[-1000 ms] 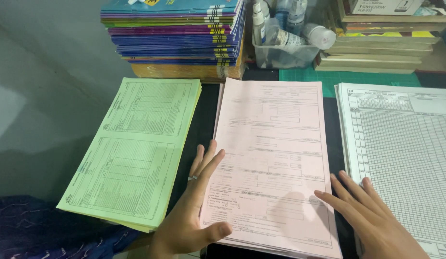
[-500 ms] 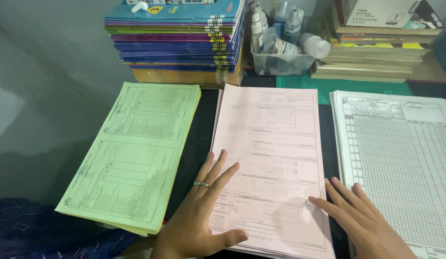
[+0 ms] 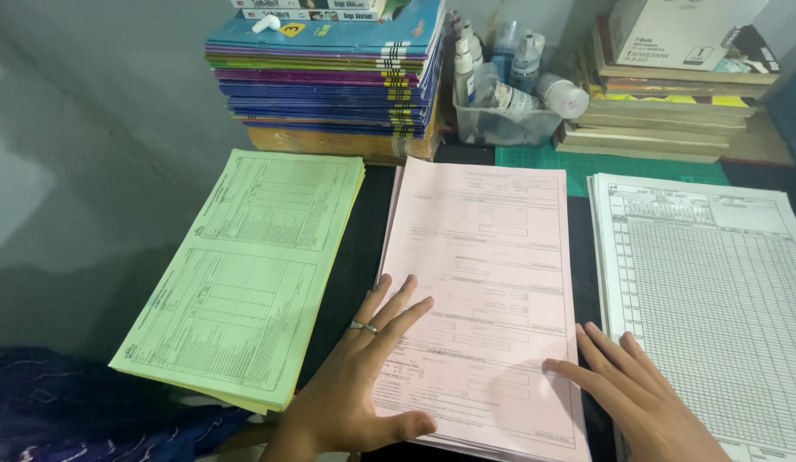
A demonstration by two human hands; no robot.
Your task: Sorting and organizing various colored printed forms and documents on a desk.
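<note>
Lying lengthwise away — pink forms (image 3: 484,282), hands flat

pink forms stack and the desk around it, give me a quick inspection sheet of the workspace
surface: dark desk top, green cutting mat at the back
job's things: pink forms stack in the middle, green forms stack to its left, white grid sheets stack to its right
clutter: pile of coloured booklets, clear tub of bottles, pile of books with a box
grippers: left hand flat on the pink stack's left edge, ring on one finger; right hand flat at its right edge
cables: nothing seen
surroundings: grey wall, dark blue cloth
</note>
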